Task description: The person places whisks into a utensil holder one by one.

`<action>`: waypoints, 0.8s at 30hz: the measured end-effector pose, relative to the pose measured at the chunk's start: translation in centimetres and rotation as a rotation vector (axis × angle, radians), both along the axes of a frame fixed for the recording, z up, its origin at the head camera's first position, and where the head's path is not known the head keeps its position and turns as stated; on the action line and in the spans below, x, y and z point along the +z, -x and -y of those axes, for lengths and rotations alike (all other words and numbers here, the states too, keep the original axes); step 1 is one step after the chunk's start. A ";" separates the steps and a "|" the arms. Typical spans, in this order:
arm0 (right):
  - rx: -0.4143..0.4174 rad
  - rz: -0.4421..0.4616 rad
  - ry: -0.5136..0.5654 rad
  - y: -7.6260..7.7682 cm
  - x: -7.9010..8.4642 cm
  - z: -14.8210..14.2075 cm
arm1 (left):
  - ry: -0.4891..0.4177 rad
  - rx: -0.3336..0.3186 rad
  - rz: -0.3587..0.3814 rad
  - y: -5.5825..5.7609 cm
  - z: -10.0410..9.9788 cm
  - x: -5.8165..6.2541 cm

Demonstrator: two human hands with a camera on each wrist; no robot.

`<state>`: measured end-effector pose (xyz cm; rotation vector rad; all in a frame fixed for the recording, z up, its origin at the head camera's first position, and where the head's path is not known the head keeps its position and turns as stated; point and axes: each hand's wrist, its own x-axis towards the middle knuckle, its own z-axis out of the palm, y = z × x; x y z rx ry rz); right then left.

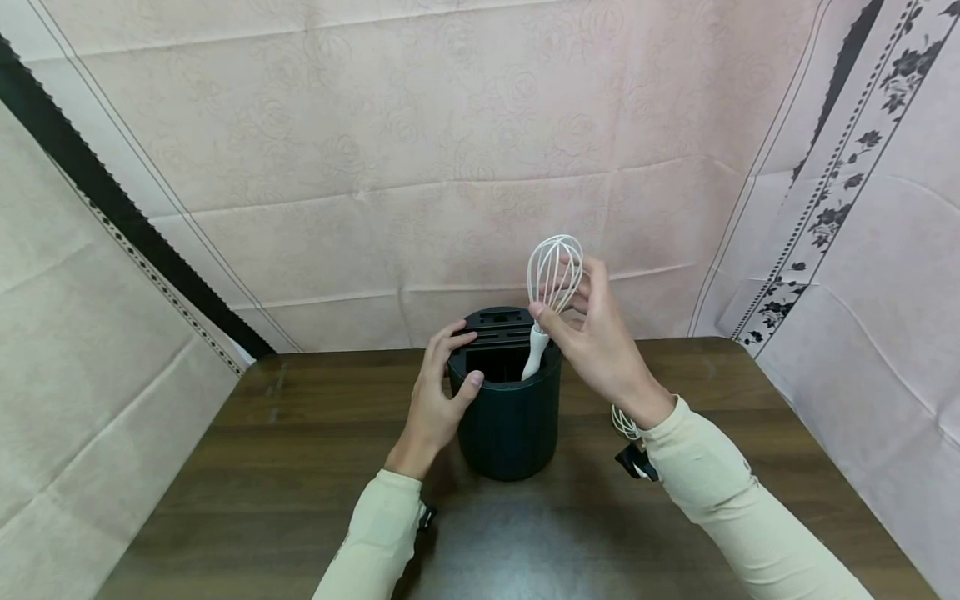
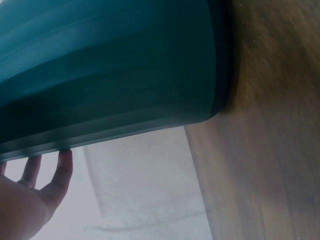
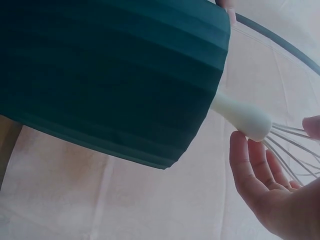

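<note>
A dark green ribbed utensil holder [image 1: 510, 433] stands upright on the table, its black slotted top [image 1: 498, 319] showing one large opening. My left hand [image 1: 433, 398] grips the holder's left side at the rim, thumb in front and fingers toward the back; its fingertips press the wall in the left wrist view. My right hand [image 1: 606, 350] holds a white whisk [image 1: 536, 354] by the base of its wires, thumb on one side and fingers on the other. The whisk is wires-up, slightly tilted, with its handle end inside the large opening. In the right wrist view, the white handle [image 3: 245, 117] partly disappears behind the holder's rim.
Under my right wrist lies another set of looped whisk wires [image 1: 625, 422], partly hidden by the sleeve and a black wrist device [image 1: 636, 461]. The brown wooden table [image 1: 315, 500] meets pale patterned cloth [image 1: 450, 167] at the back and sides.
</note>
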<state>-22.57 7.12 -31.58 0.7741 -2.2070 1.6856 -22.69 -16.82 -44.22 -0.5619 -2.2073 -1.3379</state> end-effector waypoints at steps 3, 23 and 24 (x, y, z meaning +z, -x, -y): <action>0.001 -0.013 -0.004 0.0 -0.1 0.0 | 0.003 0.005 0.003 0.0 0.0 0.0; -0.013 0.082 -0.018 0.6 -1.1 -0.2 | -0.008 0.005 0.007 0.1 0.0 -0.2; -0.011 0.085 -0.017 0.6 -1.1 -0.2 | -0.009 0.004 0.007 0.1 0.0 -0.2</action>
